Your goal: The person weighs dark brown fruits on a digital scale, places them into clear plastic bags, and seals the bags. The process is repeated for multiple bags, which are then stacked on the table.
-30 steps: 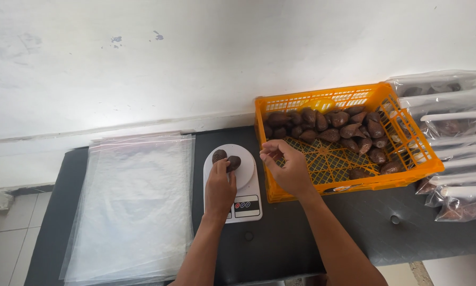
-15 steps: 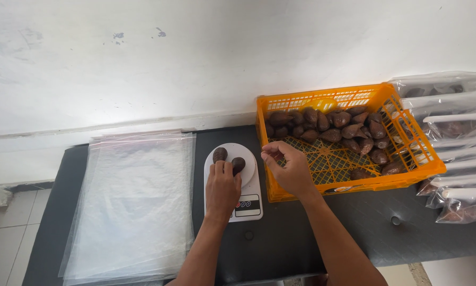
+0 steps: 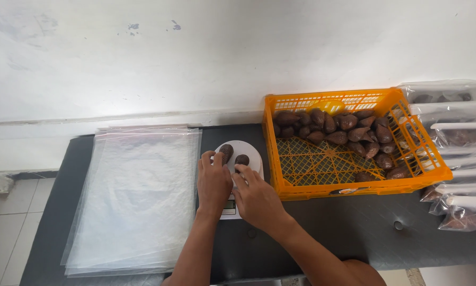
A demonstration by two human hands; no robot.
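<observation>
1. The left hand [image 3: 213, 182] lies palm-down over the white kitchen scale [image 3: 237, 175], its fingertips [image 3: 210, 157] against the left brown scaly fruit [image 3: 226, 152] on the round pan. The fingers look relaxed and spread, touching rather than gripping.
2. The right hand [image 3: 256, 196] rests just beside it, fingers stretched toward the second fruit [image 3: 242, 160]. Whether they pinch it or only touch it cannot be told from here.
3. Both fruits sit on the pan, near its middle and just apart from each other. The scale stands on the dark tabletop [image 3: 344, 228], between the bags on the left and the crate on the right, toward the far edge.
4. To do this well, I judge the hands should let the fruits settle and lift fully clear, since any resting weight would spoil the reading. The wrists now cover most of the small display [image 3: 229, 204] at the scale's near edge.
5. The orange plastic crate [image 3: 354, 182] stands just right of the scale, with more fruit heaped along its far side and right wall.
6. A stack of clear plastic bags [image 3: 134, 196] lies flat over the left part of the tabletop.
7. Filled, sealed bags [image 3: 463, 159] are piled at the right edge.
</observation>
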